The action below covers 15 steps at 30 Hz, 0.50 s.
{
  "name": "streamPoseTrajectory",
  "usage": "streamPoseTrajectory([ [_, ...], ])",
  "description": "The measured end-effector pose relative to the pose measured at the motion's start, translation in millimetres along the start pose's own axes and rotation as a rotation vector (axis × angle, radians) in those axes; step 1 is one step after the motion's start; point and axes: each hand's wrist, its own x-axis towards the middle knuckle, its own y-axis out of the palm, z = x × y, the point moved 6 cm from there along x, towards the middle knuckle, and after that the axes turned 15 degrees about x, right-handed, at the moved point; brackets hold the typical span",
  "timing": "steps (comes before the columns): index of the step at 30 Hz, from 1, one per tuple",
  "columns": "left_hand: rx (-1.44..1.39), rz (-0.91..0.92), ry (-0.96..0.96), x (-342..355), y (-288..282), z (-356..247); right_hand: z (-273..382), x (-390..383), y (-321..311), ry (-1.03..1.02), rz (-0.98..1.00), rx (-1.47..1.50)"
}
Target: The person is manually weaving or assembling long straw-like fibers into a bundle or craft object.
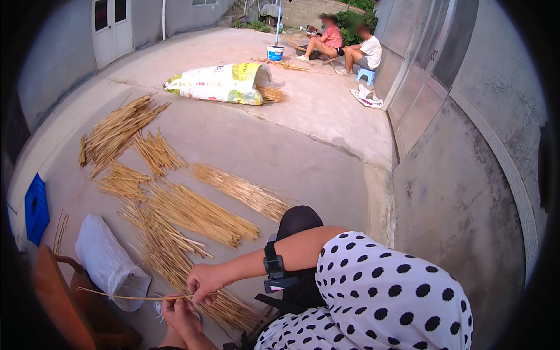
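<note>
A thin straw-coloured stalk runs from my hands out to the left, over a white plastic sack. My left hand is closed around it near its right end. Just beside and above, my right hand pinches the same end, fingertips close to the left hand's. Its exact grip is partly hidden by the curled fingers. Beneath my hands lies a long pile of similar stalks on the concrete. More sorted bundles lie beyond it, with a paler bundle on their right. My right wrist carries a black strap.
A white sack and a brown wooden chair stand at the left, near a blue plastic object. Farther off lies a printed sack with stalks in its mouth. Two people sit near the right wall.
</note>
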Motion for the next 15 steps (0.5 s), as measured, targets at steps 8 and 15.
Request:
streamPoseTrajectory([
  [8,-0.036,-0.046,-0.112,12.9,-54.0,66.2,-50.3,52.9,-8.8,-0.006,-0.167,-0.095],
  [15,-0.008,-0.058,-0.066,19.8,-68.0,73.5,-55.8,70.1,-3.2,0.034,-0.229,-0.184],
])
